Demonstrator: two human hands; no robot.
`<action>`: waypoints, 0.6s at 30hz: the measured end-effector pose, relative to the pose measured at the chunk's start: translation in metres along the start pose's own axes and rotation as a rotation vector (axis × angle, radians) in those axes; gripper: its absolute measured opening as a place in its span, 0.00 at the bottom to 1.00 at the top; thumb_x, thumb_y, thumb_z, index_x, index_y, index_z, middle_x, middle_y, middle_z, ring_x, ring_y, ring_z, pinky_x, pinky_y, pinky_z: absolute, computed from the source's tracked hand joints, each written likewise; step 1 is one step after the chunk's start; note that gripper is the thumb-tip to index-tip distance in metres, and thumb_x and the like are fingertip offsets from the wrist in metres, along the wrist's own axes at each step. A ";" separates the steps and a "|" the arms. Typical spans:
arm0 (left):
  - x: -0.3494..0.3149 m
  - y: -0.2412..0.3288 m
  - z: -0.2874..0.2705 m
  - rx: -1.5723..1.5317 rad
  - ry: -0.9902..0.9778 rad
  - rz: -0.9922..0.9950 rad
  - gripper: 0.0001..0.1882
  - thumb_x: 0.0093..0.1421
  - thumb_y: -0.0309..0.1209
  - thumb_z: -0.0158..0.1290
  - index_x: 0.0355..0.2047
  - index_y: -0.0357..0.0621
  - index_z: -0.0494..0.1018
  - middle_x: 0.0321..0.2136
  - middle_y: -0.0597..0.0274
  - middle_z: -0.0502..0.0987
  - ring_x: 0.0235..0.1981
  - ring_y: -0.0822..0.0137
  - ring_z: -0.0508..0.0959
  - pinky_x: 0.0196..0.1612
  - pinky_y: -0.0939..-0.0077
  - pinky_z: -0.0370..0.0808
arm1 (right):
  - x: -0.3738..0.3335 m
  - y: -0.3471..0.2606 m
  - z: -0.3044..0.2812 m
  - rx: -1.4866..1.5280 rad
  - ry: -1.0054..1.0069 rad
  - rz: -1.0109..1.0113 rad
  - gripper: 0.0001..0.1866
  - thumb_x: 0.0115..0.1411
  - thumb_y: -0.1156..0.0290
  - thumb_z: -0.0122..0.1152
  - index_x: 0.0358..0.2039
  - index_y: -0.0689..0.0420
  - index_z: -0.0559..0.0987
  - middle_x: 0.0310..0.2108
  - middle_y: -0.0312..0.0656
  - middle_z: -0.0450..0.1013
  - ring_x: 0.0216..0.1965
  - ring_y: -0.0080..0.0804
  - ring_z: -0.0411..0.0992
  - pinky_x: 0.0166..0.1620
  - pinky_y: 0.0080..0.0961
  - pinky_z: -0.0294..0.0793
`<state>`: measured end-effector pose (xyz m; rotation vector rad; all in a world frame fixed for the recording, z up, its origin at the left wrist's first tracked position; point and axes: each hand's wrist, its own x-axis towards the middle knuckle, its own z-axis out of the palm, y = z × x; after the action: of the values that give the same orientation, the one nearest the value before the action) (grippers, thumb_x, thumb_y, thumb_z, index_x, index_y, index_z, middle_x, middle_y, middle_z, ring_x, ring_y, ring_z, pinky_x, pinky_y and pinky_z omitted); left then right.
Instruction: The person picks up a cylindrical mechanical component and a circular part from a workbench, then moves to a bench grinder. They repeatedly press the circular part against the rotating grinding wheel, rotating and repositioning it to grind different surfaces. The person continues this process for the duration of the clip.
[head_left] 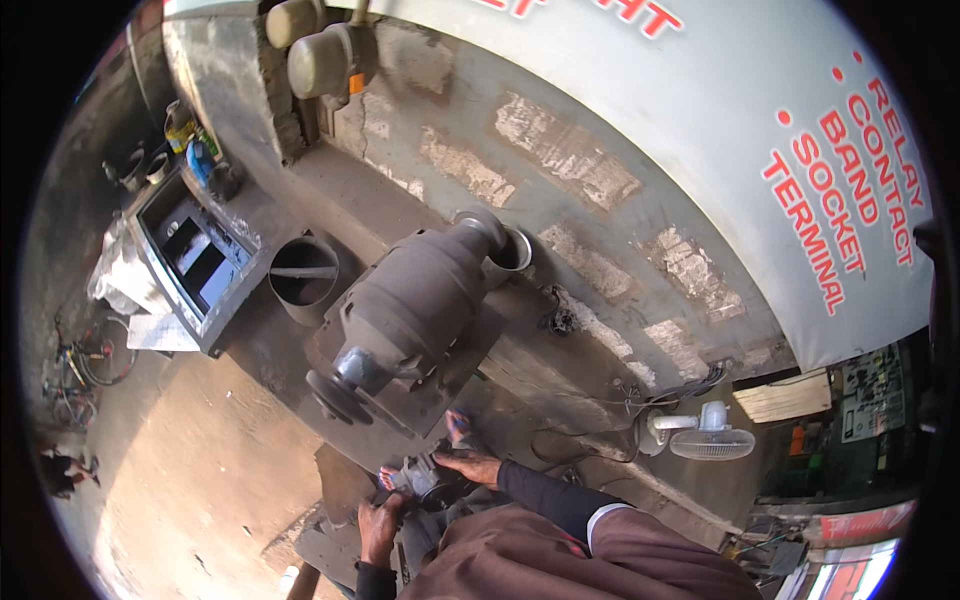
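Low in front of my body, my right hand [472,466] grips a grey metal housing [420,474] from its right side, its fingers closed on the upper edge. My left hand [380,524] is curled at the left side of the same housing. A dark round part shows on the housing; its underside is hidden by my hands and clothes. Just beyond stands a large dusty bench grinder [415,295]. Its near shaft end carries a dark wheel [340,397], which is apart from the housing. My sandalled feet [458,425] show behind the housing.
Left of the grinder is a round metal bucket [303,285], with a metal-framed box [200,260] farther left. A white fan [710,435] stands to the right. A low ledge [560,385] and a patched wall [570,150] run behind. A bicycle [92,360] is far left.
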<state>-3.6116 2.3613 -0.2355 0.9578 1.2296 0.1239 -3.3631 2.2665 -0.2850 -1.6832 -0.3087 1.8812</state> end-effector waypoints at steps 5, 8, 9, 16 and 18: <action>0.023 -0.057 0.010 0.120 0.069 0.013 0.18 0.60 0.39 0.53 0.35 0.36 0.82 0.25 0.56 0.82 0.25 0.70 0.80 0.23 0.75 0.72 | 0.006 0.035 -0.133 -0.094 0.157 -0.044 0.34 0.58 0.41 0.68 0.54 0.55 0.81 0.45 0.49 0.82 0.49 0.48 0.79 0.56 0.41 0.76; 0.073 -0.116 0.016 0.646 0.059 0.082 0.17 0.63 0.42 0.52 0.37 0.41 0.82 0.23 0.60 0.82 0.26 0.68 0.82 0.26 0.67 0.76 | 0.005 0.040 -0.238 -0.318 0.606 -0.134 0.44 0.51 0.36 0.71 0.56 0.61 0.78 0.47 0.57 0.80 0.52 0.55 0.77 0.58 0.42 0.74; 0.091 -0.142 0.017 0.774 0.086 0.166 0.18 0.64 0.43 0.52 0.38 0.42 0.82 0.24 0.59 0.83 0.26 0.66 0.83 0.28 0.65 0.77 | 0.011 0.038 -0.267 -0.380 0.819 -0.260 0.51 0.49 0.32 0.69 0.59 0.65 0.74 0.54 0.61 0.75 0.59 0.56 0.72 0.61 0.42 0.71; 0.253 -0.305 0.033 1.328 0.156 0.407 0.21 0.68 0.50 0.46 0.42 0.50 0.81 0.30 0.54 0.84 0.31 0.55 0.85 0.36 0.52 0.79 | 0.056 -0.004 -0.417 -0.846 1.317 -0.636 0.51 0.54 0.47 0.73 0.70 0.60 0.60 0.62 0.66 0.64 0.64 0.65 0.63 0.66 0.47 0.65; 0.300 -0.331 0.041 1.170 0.097 0.071 0.21 0.70 0.48 0.41 0.43 0.53 0.81 0.28 0.54 0.84 0.28 0.55 0.85 0.36 0.53 0.80 | 0.070 -0.011 -0.432 -0.857 1.296 -0.720 0.51 0.53 0.48 0.75 0.70 0.58 0.60 0.62 0.64 0.64 0.64 0.63 0.64 0.65 0.47 0.66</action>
<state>-3.5958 2.3006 -0.6796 2.0097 1.3365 -0.5660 -2.9461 2.2249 -0.4118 -2.4381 -1.0251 -0.0984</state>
